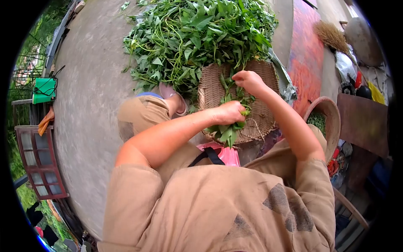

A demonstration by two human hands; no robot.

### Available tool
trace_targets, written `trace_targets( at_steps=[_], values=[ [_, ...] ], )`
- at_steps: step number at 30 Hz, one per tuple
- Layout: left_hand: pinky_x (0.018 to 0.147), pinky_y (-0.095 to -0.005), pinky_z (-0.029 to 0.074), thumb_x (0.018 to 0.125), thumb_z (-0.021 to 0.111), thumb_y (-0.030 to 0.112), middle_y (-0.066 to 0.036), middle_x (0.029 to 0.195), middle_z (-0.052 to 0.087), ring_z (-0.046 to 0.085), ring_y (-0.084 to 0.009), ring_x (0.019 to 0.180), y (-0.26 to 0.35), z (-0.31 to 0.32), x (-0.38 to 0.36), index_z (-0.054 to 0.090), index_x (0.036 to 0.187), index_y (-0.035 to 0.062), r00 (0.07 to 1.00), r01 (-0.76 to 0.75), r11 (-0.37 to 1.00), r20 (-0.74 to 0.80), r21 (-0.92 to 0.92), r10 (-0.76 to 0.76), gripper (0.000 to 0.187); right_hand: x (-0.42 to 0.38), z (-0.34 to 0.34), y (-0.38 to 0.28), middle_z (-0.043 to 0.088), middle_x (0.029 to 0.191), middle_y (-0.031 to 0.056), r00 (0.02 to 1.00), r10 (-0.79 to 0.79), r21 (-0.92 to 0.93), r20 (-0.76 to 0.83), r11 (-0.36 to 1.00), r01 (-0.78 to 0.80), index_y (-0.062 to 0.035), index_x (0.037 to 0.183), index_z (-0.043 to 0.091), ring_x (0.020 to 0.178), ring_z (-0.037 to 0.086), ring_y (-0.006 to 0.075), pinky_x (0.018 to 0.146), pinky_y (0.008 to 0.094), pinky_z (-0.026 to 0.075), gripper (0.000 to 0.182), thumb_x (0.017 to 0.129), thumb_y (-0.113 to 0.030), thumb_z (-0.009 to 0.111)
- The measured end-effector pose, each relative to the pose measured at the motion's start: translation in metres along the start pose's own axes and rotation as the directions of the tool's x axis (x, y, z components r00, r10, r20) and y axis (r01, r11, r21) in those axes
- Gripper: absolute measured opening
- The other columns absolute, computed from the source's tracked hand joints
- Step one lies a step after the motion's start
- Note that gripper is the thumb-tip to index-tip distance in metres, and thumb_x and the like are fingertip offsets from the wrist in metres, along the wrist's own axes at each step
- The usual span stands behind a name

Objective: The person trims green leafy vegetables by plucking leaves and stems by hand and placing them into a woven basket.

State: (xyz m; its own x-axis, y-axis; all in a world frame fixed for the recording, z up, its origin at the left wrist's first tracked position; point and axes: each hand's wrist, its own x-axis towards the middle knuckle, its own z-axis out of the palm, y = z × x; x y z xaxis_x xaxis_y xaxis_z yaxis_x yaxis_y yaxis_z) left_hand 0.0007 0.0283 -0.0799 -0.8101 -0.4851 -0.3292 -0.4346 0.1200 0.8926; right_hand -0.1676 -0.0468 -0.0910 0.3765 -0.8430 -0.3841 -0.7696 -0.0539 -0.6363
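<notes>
My left hand point(230, 113) is closed around a bunch of leafy green stems point(228, 133), whose leaves hang below and stick out past the fingers. Up and to the right, my right hand point(251, 82) has its fingers pinched together at the upper part of a green stem. Both hands are over a woven basket point(262, 110) in front of my knees. Beyond the basket's far edge lies a large heap of leafy green vines point(197, 38), which spills over that edge.
A round basket point(333, 122) holding small greens stands by my right knee. Further right are a straw broom point(330, 35) and a brown board point(363, 122). A green container point(44, 90) and a framed window panel point(42, 163) are at the left.
</notes>
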Motion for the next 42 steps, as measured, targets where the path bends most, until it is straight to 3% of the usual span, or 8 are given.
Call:
trace_targets(
  at_steps=[2,6,11,15,20,29,35,42],
  values=[
    [0.072,-0.0462,0.048,0.076,0.062,0.025,-0.020,0.077,0.063,0.062,-0.0379,0.077,0.011,-0.002,-0.009,0.064,0.085,0.0031,0.999,0.036,0.980,0.027,0.194,-0.042,0.024,0.044,0.011,-0.005,0.065,0.112,0.0103,0.999,0.031,-0.018,0.027,0.999,-0.031,-0.0138,0.115,0.067,0.104,0.062,0.0294,0.092,0.0375,0.047,0.035,0.081,-0.023,0.064],
    [0.074,-0.0475,0.049,0.072,0.063,0.022,-0.022,0.078,0.063,0.062,-0.0387,0.080,0.022,-0.002,-0.016,0.064,0.089,0.0010,0.995,0.051,0.977,0.074,0.207,-0.068,0.027,0.117,0.046,-0.008,0.050,0.136,0.0114,0.999,0.044,-0.011,0.006,0.999,-0.044,-0.0147,0.127,0.059,0.121,0.051,0.0310,0.099,0.0400,0.042,0.045,0.087,-0.037,0.060],
    [0.070,-0.0487,0.048,0.064,0.061,0.011,-0.025,0.074,0.061,0.062,-0.0409,0.078,0.021,-0.009,-0.016,0.060,0.075,-0.0039,0.991,0.115,0.965,0.036,0.234,-0.126,0.019,0.153,0.064,-0.008,0.042,0.143,0.0103,0.981,0.193,0.042,-0.036,0.981,-0.191,-0.0066,0.136,0.048,0.131,0.041,0.0291,0.107,0.0370,0.036,0.060,0.083,-0.028,0.067],
    [0.069,-0.0499,0.049,0.064,0.058,0.008,-0.026,0.073,0.061,0.062,-0.0428,0.077,0.021,-0.017,-0.016,0.062,0.072,-0.0033,0.978,0.174,0.956,-0.156,0.234,-0.140,0.015,0.155,0.035,0.000,0.042,0.144,0.0100,0.974,-0.131,0.174,-0.185,0.971,0.164,-0.0048,0.135,0.049,0.129,0.044,0.0296,0.108,0.0355,0.035,0.063,0.078,-0.021,0.072],
    [0.071,-0.0498,0.050,0.064,0.058,0.009,-0.026,0.075,0.062,0.062,-0.0427,0.077,0.025,-0.021,-0.014,0.064,0.073,-0.0027,0.953,0.203,0.955,-0.268,0.216,-0.142,0.016,0.105,-0.015,-0.017,0.053,0.134,0.0115,0.999,0.019,0.317,-0.042,0.948,-0.005,-0.0061,0.134,0.052,0.121,0.052,0.0250,0.103,0.0331,0.040,0.061,0.079,-0.020,0.074],
    [0.068,-0.0489,0.049,0.062,0.056,0.006,-0.025,0.074,0.062,0.063,-0.0417,0.077,0.026,0.010,-0.023,0.064,0.071,-0.0010,0.982,0.185,0.956,-0.079,0.228,-0.171,0.014,0.126,0.048,-0.005,0.058,0.129,0.0127,0.999,0.020,0.339,0.036,0.940,-0.031,-0.0104,0.136,0.051,0.120,0.054,0.0255,0.102,0.0350,0.040,0.060,0.081,-0.018,0.072],
    [0.069,-0.0493,0.049,0.062,0.055,0.005,-0.025,0.076,0.063,0.063,-0.0414,0.078,0.033,-0.006,-0.021,0.066,0.074,-0.0006,0.985,0.171,0.951,-0.027,0.257,-0.170,0.017,0.167,0.072,-0.019,0.038,0.147,0.0117,0.989,0.145,0.131,-0.021,0.981,-0.141,-0.0085,0.139,0.046,0.132,0.041,0.0299,0.107,0.0378,0.036,0.072,0.076,-0.026,0.076],
    [0.067,-0.0485,0.050,0.061,0.057,0.005,-0.023,0.074,0.063,0.063,-0.0407,0.077,0.044,-0.017,-0.021,0.065,0.073,-0.0019,0.991,0.134,0.956,-0.026,0.260,-0.132,0.016,0.174,0.058,-0.011,0.040,0.145,0.0113,0.998,0.054,0.450,-0.040,0.892,-0.030,-0.0066,0.137,0.048,0.131,0.042,0.0301,0.105,0.0354,0.038,0.070,0.074,-0.021,0.076]
  ],
)
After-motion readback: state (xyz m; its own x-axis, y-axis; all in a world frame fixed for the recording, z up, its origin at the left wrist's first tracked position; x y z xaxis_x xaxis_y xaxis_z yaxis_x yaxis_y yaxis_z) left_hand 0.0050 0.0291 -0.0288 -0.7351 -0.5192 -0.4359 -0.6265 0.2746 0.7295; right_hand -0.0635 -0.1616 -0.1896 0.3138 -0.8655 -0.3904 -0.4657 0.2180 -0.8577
